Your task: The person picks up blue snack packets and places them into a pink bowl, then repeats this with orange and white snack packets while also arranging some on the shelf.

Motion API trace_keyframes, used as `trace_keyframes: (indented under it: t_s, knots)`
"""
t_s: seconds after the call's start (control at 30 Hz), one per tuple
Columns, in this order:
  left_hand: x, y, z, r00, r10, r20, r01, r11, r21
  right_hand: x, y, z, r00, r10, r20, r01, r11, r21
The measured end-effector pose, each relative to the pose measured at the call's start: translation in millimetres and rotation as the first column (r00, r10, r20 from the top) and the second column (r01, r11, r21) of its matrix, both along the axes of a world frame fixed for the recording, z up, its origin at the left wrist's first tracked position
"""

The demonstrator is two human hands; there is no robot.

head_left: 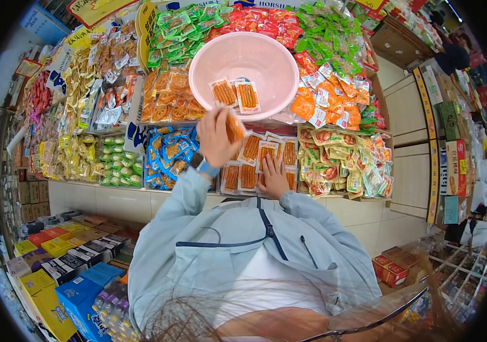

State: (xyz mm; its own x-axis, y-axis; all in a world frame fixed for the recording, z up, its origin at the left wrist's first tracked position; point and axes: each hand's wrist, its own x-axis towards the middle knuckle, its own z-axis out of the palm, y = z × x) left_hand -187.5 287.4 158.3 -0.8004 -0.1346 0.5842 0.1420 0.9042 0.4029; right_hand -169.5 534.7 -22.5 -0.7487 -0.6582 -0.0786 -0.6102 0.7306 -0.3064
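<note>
My left hand (215,138), with a watch on its wrist, is closed around an orange-brown snack packet (234,127) just in front of a pink plastic basket (209,65). Inside the basket, two clear packets of brown stick-shaped snacks (248,97) lie side by side near its front wall. Similar stick-snack packets (249,149) fill the bin below the basket. My right hand (274,180) rests on these packets, its fingers stretched out and spread over one of them.
Blue snack packets (169,157) lie in the bin to the left, and cream-coloured packets (329,162) to the right. Red packets (263,24) and green packets (175,34) are heaped behind the basket. Stacked boxes (92,288) stand at the lower left.
</note>
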Motion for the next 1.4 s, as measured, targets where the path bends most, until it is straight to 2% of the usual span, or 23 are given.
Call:
trace_keyframes:
  t_s: [0.07, 0.13, 0.23, 0.33, 0.37, 0.47, 0.57, 0.63, 0.67, 0.73, 0.8, 0.87, 0.97, 1.07, 1.2, 1.23, 1.4]
  knots:
    - [-44, -12, 7, 1.0, 0.005, -0.019, -0.006, 0.999, -0.052, 0, 0, 1, 1.0, 0.002, 0.0, -0.002, 1.0, 0.003]
    - [-87, -18, 6, 0.972, -0.069, 0.223, 0.077, 0.997, -0.024, 0, 0, 1, 1.0, 0.001, 0.0, -0.001, 1.0, 0.009]
    - [-137, -21, 1, 0.807, -0.084, 0.584, 0.218, 0.962, -0.163, 0, 0, 2, 1.0, -0.006, 0.005, 0.006, 1.0, 0.004]
    - [-152, -23, -10, 0.64, 0.006, 0.768, 0.295, 0.922, -0.253, 0, -1, 0, 1.0, -0.016, -0.018, 0.016, 1.0, 0.016]
    - [-152, -22, -15, 0.642, 0.031, 0.766, 0.275, 0.923, -0.269, 0, 0, 0, 1.0, -0.018, -0.003, 0.018, 1.0, 0.008]
    - [-154, -26, -4, 0.596, -0.025, 0.803, 0.32, 0.924, -0.209, 1, 0, 7, 0.999, -0.024, 0.024, 0.025, 0.999, -0.026]
    - [-152, -31, -7, 0.756, -0.044, 0.653, 0.278, 0.925, -0.259, 3, 1, 6, 1.0, -0.025, 0.019, 0.025, 0.999, -0.035]
    - [-128, -19, 0, 0.923, -0.159, 0.35, 0.236, 0.953, -0.19, 0, -1, 6, 1.0, -0.024, 0.017, 0.024, 1.0, -0.003]
    - [-108, -10, 3, 0.964, -0.197, 0.177, 0.224, 0.962, -0.153, -1, -2, 6, 0.999, -0.025, 0.025, 0.025, 1.0, -0.001]
    - [-56, 10, -16, 0.919, -0.394, 0.007, 0.393, 0.913, -0.108, 0, -2, 7, 0.998, -0.024, 0.05, 0.024, 1.0, 0.004]
    - [-2, 29, -50, 0.771, -0.467, 0.432, 0.556, 0.825, -0.099, 0, -1, 5, 0.999, -0.016, 0.049, 0.017, 1.0, -0.014]
    - [36, 36, -114, 0.741, -0.446, 0.503, 0.472, 0.878, 0.083, -1, -1, 3, 0.999, -0.009, 0.042, 0.01, 1.0, -0.021]
    - [36, 37, -163, 0.771, -0.264, 0.58, 0.287, 0.956, 0.054, -2, 0, -1, 1.0, -0.002, 0.019, 0.002, 1.0, -0.006]
    - [3, 34, -172, 0.753, -0.267, 0.601, 0.397, 0.913, -0.092, -2, -2, -6, 1.0, 0.007, 0.003, -0.007, 1.0, 0.024]
    - [-36, 32, -158, 0.605, -0.306, 0.735, 0.503, 0.863, -0.055, -3, 0, -6, 1.0, 0.013, -0.009, -0.012, 0.999, 0.044]
    - [-37, 32, -166, 0.679, -0.317, 0.662, 0.493, 0.865, -0.092, -2, 0, -6, 1.0, 0.016, -0.015, -0.015, 0.999, 0.036]
    - [-32, 41, -163, 0.732, -0.226, 0.643, 0.358, 0.93, -0.08, -1, -1, -7, 1.0, 0.011, -0.028, -0.01, 0.999, 0.042]
